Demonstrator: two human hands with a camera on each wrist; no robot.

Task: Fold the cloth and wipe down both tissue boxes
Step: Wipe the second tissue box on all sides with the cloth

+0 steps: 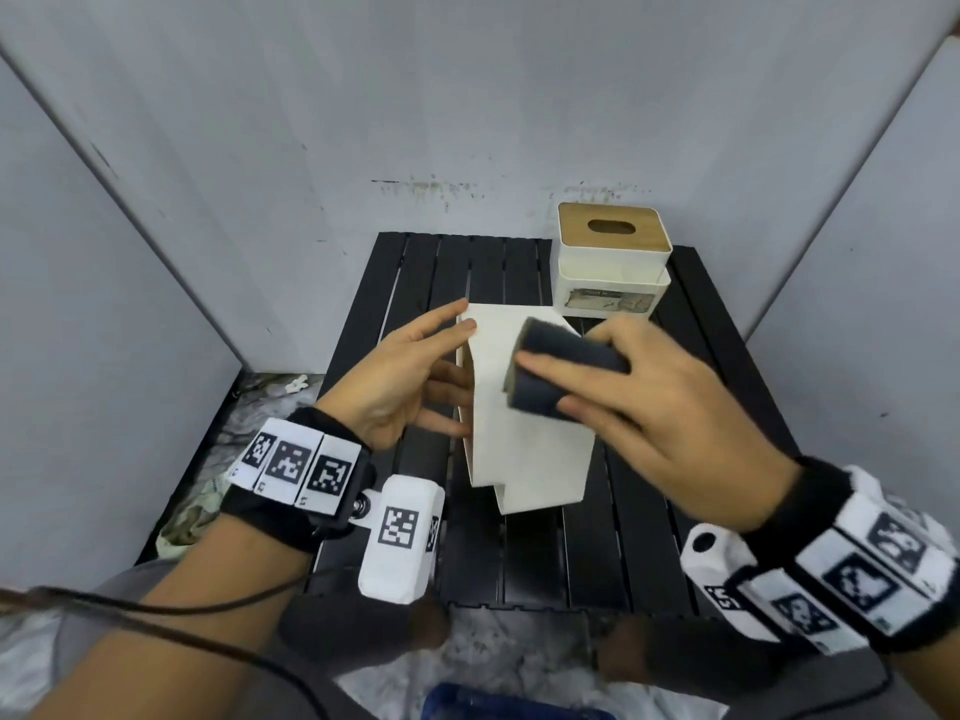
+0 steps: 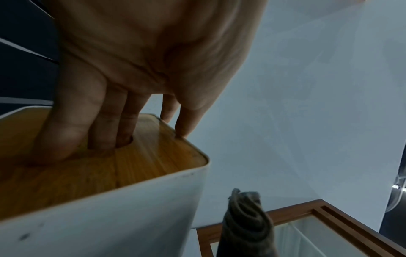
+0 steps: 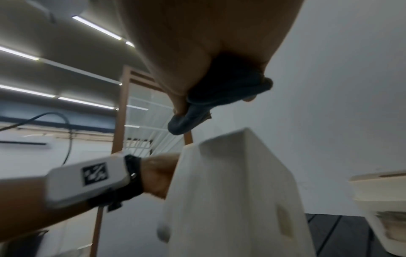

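A black slatted table (image 1: 519, 553) stands in a booth of pale grey panels: a far wall (image 1: 467, 96), a left wall (image 1: 93, 304) and a right wall (image 1: 883, 330). The far wall has dark smudges just above the table's far edge. Crumpled plastic sheeting (image 1: 249, 407) covers the floor to the left of the table and at its near edge. In the right wrist view, long strip lights (image 3: 96, 27) run across a grey ceiling, and a brown wooden frame (image 3: 123, 107) with pale panels rises beyond the booth.
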